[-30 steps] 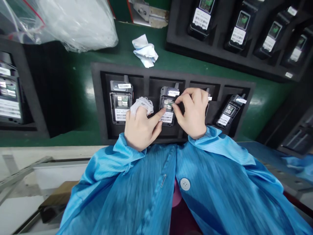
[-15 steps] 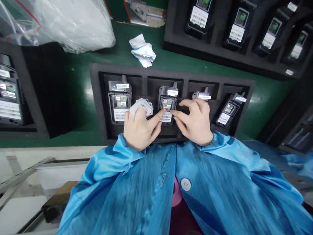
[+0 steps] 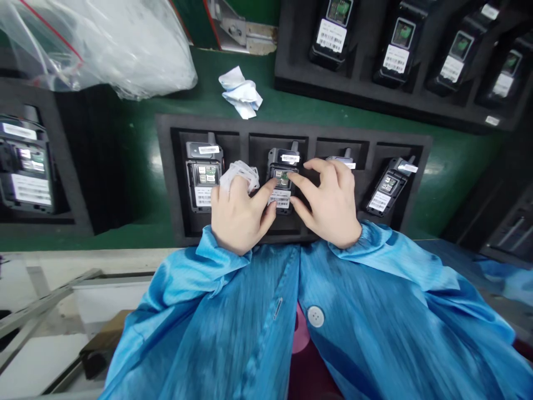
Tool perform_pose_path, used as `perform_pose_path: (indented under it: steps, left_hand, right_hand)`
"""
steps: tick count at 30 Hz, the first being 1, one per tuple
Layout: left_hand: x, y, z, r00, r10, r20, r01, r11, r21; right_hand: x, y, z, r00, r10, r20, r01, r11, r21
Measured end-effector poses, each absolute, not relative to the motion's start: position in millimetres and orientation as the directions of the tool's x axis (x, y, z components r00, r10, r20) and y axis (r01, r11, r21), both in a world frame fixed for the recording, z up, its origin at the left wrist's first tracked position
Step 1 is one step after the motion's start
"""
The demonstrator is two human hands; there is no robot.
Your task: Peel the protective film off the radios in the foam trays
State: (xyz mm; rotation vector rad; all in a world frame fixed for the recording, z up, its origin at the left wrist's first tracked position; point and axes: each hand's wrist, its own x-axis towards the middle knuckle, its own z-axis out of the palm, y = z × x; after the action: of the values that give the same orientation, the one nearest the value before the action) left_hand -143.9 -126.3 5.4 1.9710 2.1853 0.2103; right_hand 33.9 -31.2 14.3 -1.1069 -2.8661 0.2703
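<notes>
Both hands on the second device [image 3: 282, 176] from the left in the black foam tray [image 3: 300, 130] right in front of me. It sits in its compartment near upright, stub antenna pointing away from me, inner bay with small metal slots exposed, barcode label below.

My left hand [image 3: 237, 214]: curled fingers hold a translucent white bundle [image 3: 240, 173]; index fingertip at the bay's lower left edge, thumb by the label. My right hand [image 3: 331, 203]: loosely spread, thumb and index apart, index at the bay's right edge, thumb beside the label. Can't tell whether those tips press or sit just off the surface.

Same tray: first device [image 3: 204, 180] left of the bundle, third device [image 3: 342, 161] mostly hidden under my right hand, fourth device [image 3: 389, 186] leaning right. Beyond the tray: crumpled paper [image 3: 241, 93] on the green table [image 3: 145, 222], clear plastic bag [image 3: 137, 50] at upper left.
</notes>
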Motion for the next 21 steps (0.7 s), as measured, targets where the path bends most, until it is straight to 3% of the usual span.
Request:
perform_pose_path:
  steps: [7, 16, 21]
  left_hand:
    - [-143.7, -118.9, 5.6, -0.093, 0.988, -0.121, 0.972, 0.117, 0.203]
    - [-141.1, -116.1, 2.9, -0.128, 0.983, -0.130, 0.969, 0.152, 0.196]
    - [-141.5, -121.1, 1.6, -0.115, 0.990, -0.080, 0.984, 0.125, 0.130]
  right_hand:
    - [30.1, -38.7, 14.7, -0.730, 0.682, -0.047, 0.677, 0.711, -0.191]
    - [25.5, -38.4, 13.9, -0.733, 0.677, -0.059, 0.674, 0.714, -0.189]
    - [26.2, -42.1, 12.7, -0.757, 0.651, -0.049, 0.644, 0.732, -0.224]
